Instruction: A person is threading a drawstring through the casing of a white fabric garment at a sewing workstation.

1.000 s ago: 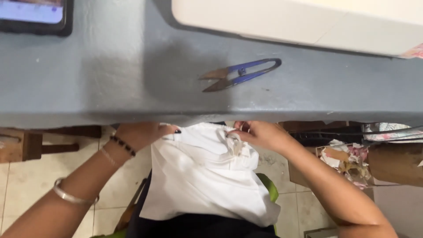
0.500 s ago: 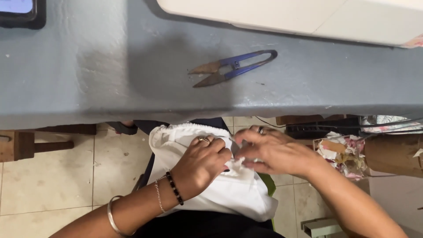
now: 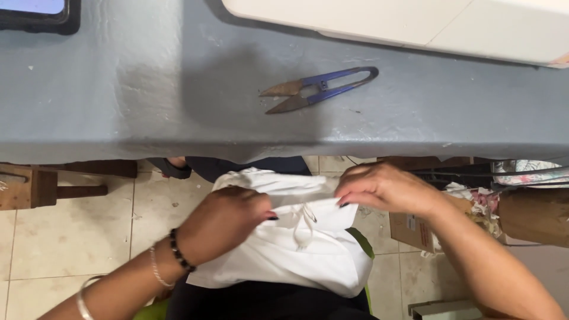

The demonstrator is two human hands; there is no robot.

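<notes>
Grip: our left hand (image 3: 228, 222) and right hand (image 3: 385, 188) each pinch the top edge of the white garment (image 3: 296, 249), fingers closed on the cloth.
Place: it lies over our lap, below the grey table (image 3: 118, 101) edge.
Doing it well: we'd keep the edge taut and level between both pinches (the dangling cord (image 3: 303, 228) kept free).
Look: soft, creased, plain white.
Nearby: blue thread snips (image 3: 320, 89) lie on the table, untouched.

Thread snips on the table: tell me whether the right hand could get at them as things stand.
Probably yes. The thread snips lie alone on the bare grey table, but the right hand grips the white cloth and must release it.
</notes>
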